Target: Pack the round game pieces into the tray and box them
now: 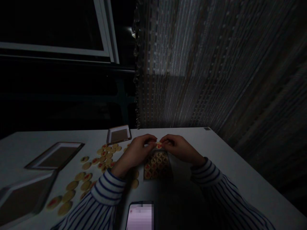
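Furnishings of the dim room, from where I stand: 1 white table (pixel 216 153) bearing 1 small dark label (pixel 206 128) at its far right corner and 1 phone (pixel 140 218), lit pinkish, nearest; beyond, 1 string curtain (pixel 187 70); upper left, 1 pale window frame (pixel 106 35).

Dim light is leaving the room mostly black: a pale-framed window (pixel 51 25) is showing dark at ten o'clock, a strung curtain (pixel 182 64) is hanging at one, a white table (pixel 212 150) is spreading towards six.
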A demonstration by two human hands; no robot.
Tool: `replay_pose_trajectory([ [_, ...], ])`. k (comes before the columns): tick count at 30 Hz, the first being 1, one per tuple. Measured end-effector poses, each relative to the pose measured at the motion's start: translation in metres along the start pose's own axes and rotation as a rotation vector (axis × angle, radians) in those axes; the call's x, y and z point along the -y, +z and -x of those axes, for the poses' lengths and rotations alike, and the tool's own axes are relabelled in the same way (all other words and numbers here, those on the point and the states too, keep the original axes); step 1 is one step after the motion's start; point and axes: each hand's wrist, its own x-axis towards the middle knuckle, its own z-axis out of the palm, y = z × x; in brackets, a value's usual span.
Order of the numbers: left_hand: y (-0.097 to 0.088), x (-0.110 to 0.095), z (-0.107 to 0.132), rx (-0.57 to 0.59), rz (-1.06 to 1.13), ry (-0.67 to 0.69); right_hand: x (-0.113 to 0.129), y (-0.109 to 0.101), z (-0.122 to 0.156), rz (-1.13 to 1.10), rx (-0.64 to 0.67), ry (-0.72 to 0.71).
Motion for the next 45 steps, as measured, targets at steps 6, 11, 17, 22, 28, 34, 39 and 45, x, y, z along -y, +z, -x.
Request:
replay_pose_trajectory([
  [6, 0.0025, 0.0026, -0.0013, 0.032, 0.047, -0.022, 0.0009, -0.0010, 0.0003, -0.035, 0.004, 0.005],
  [11, 0.0017, 0.0005, -0.0008, 0.068, 0.068, -0.039, 0.0020, -0.0006, -0.0001, -0.047, -0.002, 0.010],
  [17, 0.0009, -0.0015, -0.0003, 0.086, 0.099, -0.039, 0.0033, 0.0005, 0.0000, -0.064, -0.008, 0.017],
  [22, -0.0004, -0.0027, -0.0002, 0.094, 0.068, -0.043, 0.0031, -0.0005, 0.0004, -0.056, -0.002, 0.010],
  [28, -0.0012, -0.0038, 0.0007, 0.094, 0.071, -0.038, 0.0042, -0.0010, 0.0006, -0.055, -0.003, -0.018],
  [34, -0.0017, -0.0035, -0.0003, 0.088, 0.083, -0.038, 0.0021, 0.0002, 0.0000, -0.093, -0.012, 0.004],
  [39, -0.0011, -0.0064, -0.0003, 0.082, 0.079, -0.059, 0.0026, 0.0003, 0.0001, -0.085, -0.005, 0.006],
  [45, 0.0007, -0.0030, 0.0005, 0.084, 0.086, -0.060, 0.0036, -0.0005, 0.0008, -0.046, -0.004, 0.006],
])
